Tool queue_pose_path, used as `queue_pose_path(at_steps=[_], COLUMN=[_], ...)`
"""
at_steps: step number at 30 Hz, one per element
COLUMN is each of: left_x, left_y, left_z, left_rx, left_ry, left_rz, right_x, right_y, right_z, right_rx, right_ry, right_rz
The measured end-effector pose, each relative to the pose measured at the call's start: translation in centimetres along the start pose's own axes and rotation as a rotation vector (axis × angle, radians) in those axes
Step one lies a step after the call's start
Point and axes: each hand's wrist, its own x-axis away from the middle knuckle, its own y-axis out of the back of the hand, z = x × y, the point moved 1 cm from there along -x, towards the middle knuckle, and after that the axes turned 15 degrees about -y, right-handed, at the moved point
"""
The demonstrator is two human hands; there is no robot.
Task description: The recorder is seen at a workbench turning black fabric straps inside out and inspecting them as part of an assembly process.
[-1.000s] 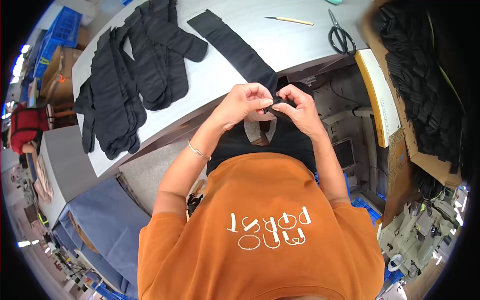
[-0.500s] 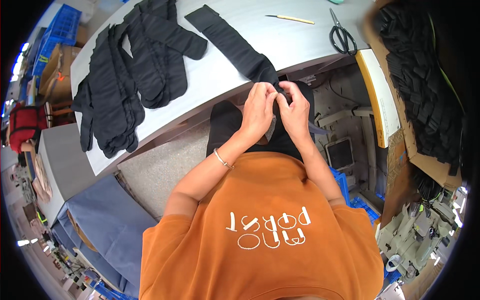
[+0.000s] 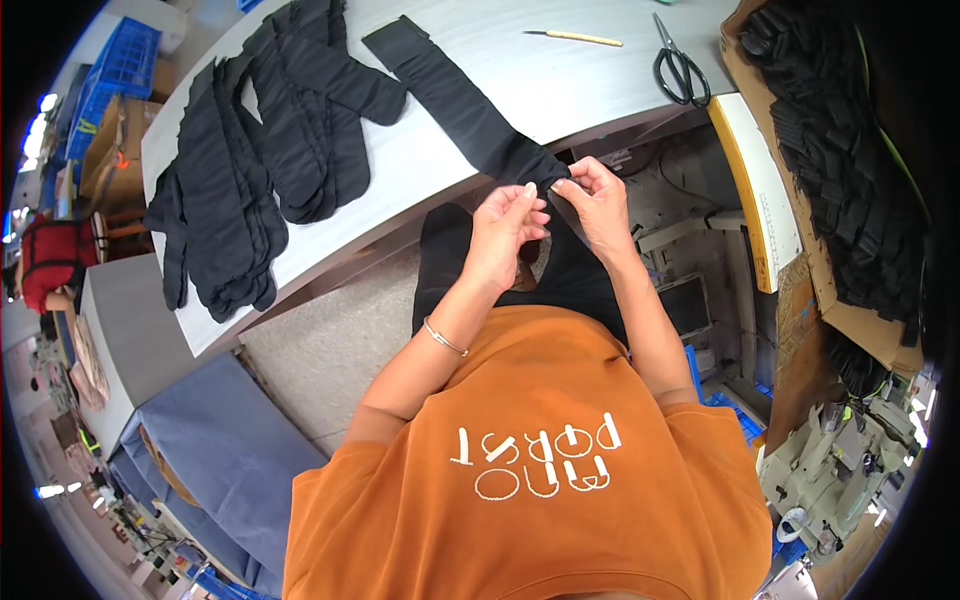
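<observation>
A long black sock [image 3: 455, 100] stretches over the table's front edge, its banded end lying flat on the top and its near end bunched at my hands. My right hand [image 3: 598, 205] is closed in a pinch on that bunched end. Just left of it, apart from the fabric, my left hand [image 3: 505, 230] has thumb and forefinger pressed together and the other fingers curled. Whatever sits between those fingertips is too small to make out. Several more black socks [image 3: 225, 190] lie in overlapping heaps at the left of the table.
Scissors [image 3: 680, 75] with black handles and a thin tool with a pale yellow handle [image 3: 580, 38] lie on the white table [image 3: 520, 80]. A cardboard box [image 3: 870, 340] full of folded black pieces [image 3: 810, 120] stands at right. Blue cloth [image 3: 220, 430] hangs at left.
My hands were together at the sock's end. The left has drawn back toward me, away from the fabric. The right stays on the sock, whose near end has shifted slightly right.
</observation>
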Motion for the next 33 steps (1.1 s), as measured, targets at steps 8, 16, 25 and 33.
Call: queue_pose_path(at_steps=[8, 16, 25, 33], left_x=[-1.0, 0.4, -0.1, 1.3], left_y=[0.8, 0.8, -0.9, -0.6], left_z=[2.2, 2.8, 2.7, 2.7], left_rx=[0.226, 0.115, 0.356, 0.230], left_ry=[0.194, 0.004, 0.155, 0.170], left_rz=[-0.082, -0.080, 0.025, -0.025], right_x=[1.5, 2.0, 4.2, 5.7], right_y=[-0.2, -1.4, -2.6, -3.5], right_z=[-0.1, -1.8, -1.9, 0.3], right_rx=[-0.076, -0.063, -0.016, 0.356], right_ry=[-0.069, -0.157, -0.102, 0.147], right_rz=[-0.001, -0.194, -0.202, -0.499])
